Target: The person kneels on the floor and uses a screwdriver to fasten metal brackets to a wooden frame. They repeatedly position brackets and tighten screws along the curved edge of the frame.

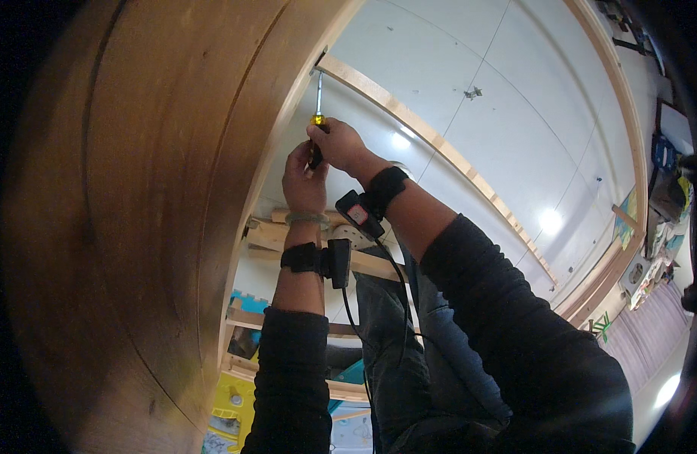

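Note:
A screwdriver with a yellow and black handle points away from me, its metal shaft reaching toward a small dark bracket. That bracket sits where a wooden slat meets the edge of a large brown wooden panel. My right hand is closed around the handle. Just below it, the fingers of my left hand are closed on the handle's lower end. Whether the tip sits in a screw is too small to tell.
Small metal pieces lie on the pale tiled floor. More wooden slats cross near my legs, beside a light shoe. A long wooden rail curves along the right. A yellow plastic object is at lower left.

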Motion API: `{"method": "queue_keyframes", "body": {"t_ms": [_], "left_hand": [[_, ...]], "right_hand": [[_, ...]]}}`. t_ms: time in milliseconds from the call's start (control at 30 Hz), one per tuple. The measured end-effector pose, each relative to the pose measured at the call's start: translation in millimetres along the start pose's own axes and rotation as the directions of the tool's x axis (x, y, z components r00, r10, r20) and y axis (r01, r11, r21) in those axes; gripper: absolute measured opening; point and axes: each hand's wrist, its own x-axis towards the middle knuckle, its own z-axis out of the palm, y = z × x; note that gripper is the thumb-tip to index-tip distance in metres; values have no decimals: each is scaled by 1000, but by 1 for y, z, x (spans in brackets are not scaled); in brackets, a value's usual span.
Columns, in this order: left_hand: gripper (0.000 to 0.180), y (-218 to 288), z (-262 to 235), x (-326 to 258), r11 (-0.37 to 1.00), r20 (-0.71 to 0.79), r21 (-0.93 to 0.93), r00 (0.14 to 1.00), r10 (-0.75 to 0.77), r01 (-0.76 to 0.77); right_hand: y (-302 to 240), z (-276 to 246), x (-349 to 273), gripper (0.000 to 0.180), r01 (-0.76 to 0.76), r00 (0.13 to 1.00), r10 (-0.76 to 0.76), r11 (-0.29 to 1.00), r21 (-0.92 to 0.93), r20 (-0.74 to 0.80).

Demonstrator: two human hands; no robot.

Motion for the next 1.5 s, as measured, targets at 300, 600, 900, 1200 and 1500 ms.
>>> {"method": "queue_keyframes", "body": {"t_ms": [300, 600, 900, 1200, 1500], "left_hand": [[44, 12, 0, -2, 998, -42, 59, 999, -12, 14], [44, 9, 9, -2, 885, -134, 463, 983, 123, -48], [44, -3, 15, 7, 910, -128, 415, 988, 90, -29], [42, -4, 27, 12, 887, -156, 462, 983, 99, -15], [40, -12, 25, 12, 925, -146, 379, 988, 58, 2]], "right_hand": [[3, 2, 3, 39, 1, 1000, -1, 999, 48, 8], [7, -5, 6, 36, -60, 996, 56, 997, 52, 74], [23, -10, 14, 33, 107, 994, -105, 993, -59, 22], [21, -21, 17, 29, 160, 986, -151, 974, -162, 66], [12, -23, 14, 36, 93, 995, -78, 951, -296, 62]]}}
